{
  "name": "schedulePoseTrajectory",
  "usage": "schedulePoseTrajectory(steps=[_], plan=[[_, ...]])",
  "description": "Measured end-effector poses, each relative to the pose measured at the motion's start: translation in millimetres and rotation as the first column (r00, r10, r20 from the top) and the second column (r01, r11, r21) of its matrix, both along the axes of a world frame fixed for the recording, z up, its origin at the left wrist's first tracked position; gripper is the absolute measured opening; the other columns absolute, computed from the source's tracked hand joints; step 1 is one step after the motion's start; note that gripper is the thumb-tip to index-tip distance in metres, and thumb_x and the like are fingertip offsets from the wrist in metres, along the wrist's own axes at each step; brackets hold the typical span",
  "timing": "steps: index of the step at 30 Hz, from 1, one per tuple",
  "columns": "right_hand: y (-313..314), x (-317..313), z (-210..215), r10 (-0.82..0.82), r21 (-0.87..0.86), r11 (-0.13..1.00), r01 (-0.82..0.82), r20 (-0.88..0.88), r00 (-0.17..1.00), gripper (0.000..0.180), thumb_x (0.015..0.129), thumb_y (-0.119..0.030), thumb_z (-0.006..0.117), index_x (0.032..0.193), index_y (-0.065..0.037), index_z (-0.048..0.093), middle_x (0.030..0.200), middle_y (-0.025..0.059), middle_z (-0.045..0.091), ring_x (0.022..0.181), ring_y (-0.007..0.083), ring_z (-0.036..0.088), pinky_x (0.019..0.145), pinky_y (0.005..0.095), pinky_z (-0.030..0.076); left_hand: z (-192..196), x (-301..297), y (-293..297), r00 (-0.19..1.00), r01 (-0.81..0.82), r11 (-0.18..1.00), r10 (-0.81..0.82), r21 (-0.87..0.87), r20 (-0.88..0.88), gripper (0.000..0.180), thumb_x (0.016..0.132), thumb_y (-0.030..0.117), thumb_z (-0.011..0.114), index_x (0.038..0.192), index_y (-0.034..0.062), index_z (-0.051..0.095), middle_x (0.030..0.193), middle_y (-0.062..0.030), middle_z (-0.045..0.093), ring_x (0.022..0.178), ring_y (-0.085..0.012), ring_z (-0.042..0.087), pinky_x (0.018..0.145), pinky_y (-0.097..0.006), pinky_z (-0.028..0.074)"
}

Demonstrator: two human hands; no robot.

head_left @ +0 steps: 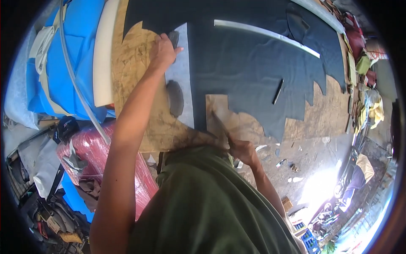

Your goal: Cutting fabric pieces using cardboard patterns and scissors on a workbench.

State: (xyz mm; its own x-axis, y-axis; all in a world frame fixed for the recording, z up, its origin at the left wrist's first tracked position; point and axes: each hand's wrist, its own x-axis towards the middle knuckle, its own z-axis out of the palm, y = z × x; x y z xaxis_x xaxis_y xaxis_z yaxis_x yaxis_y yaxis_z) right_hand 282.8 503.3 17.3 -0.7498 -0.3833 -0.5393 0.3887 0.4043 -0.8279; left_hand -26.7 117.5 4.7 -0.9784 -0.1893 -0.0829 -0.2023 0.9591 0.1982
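Black sheet material (253,67), cut ragged along its near edge, covers much of a worn wooden table (131,84). A pale grey flat template (185,76) lies on it at the left. On the template's far end, my left hand (163,53) is closed on a dark grey block (174,39), thumb stretched to the right. A second dark grey block (174,98), rounded, rests nearer me on the template. At the table's near edge, my right hand (243,151) grips what looks like a knife (222,127), its long thin blade pointing away from me over the bare wood.
A long pale straightedge (266,37) and a black pen (278,91) lie on the black sheet. Blue and cream rolls (103,55) flank the table's left. Below them stands a red plastic-wrapped bundle (89,148). Scraps (294,167) litter the floor at the right.
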Motion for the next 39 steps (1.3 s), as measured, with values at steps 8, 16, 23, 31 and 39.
schedulePoseTrajectory(steps=[8,16,23,31,39], plan=[[-19.4,104.2,11.0,-0.193,-0.476,0.757,0.448,0.492,0.849,0.06,0.095,-0.013,0.072,0.153,-0.004,0.056,0.087,-0.0015,0.063,0.064,0.0093,0.039,0.056,0.0241,0.032,-20.9,170.6,-3.5,0.774,0.633,0.73,-0.579,0.26,-0.257,0.029,0.088,0.02,0.072,0.113,0.0069,0.064,0.136,-0.0111,0.059,0.128,-0.0324,0.056,0.104,-0.055,0.049],[-86.2,144.5,-26.0,-0.391,-0.413,0.695,0.588,0.47,0.792,0.065,0.098,-0.022,0.074,0.157,-0.006,0.051,0.088,-0.0001,0.06,0.069,0.0089,0.042,0.06,0.0218,0.033,-21.6,211.1,5.0,0.752,0.658,0.711,-0.608,0.247,-0.254,0.043,0.08,0.014,0.08,0.118,0.0105,0.063,0.154,-0.0085,0.049,0.153,-0.0288,0.035,0.119,-0.069,0.029],[-136.8,127.2,-41.5,-0.423,-0.344,0.746,0.571,0.418,0.804,0.06,0.095,-0.007,0.068,0.153,-0.004,0.055,0.115,0.0059,0.072,0.074,0.0083,0.052,0.066,0.0193,0.042,-30.6,215.1,-0.2,0.753,0.658,0.712,-0.608,0.246,-0.253,0.045,0.077,0.015,0.081,0.118,0.0098,0.064,0.152,-0.0079,0.051,0.152,-0.0288,0.037,0.12,-0.067,0.029],[-156.0,118.5,-39.6,-0.5,-0.329,0.694,0.64,0.419,0.758,0.058,0.093,0.002,0.067,0.15,-0.003,0.059,0.105,0.0055,0.075,0.073,0.0078,0.053,0.066,0.0195,0.044,-31.2,213.8,-1.1,0.758,0.651,0.718,-0.599,0.246,-0.258,0.045,0.078,0.015,0.082,0.119,0.01,0.063,0.153,-0.0071,0.051,0.152,-0.0288,0.037,0.121,-0.065,0.03],[-155.6,115.2,-32.6,-0.494,-0.321,0.684,0.655,0.457,0.74,0.06,0.093,0.007,0.066,0.151,-0.005,0.058,0.092,0.0024,0.073,0.07,0.0071,0.052,0.063,0.0184,0.042,-30.1,210.4,-2.9,0.756,0.653,0.715,-0.599,0.249,-0.262,0.039,0.079,0.013,0.078,0.116,0.0094,0.066,0.151,-0.0074,0.052,0.151,-0.0281,0.039,0.121,-0.063,0.03]])
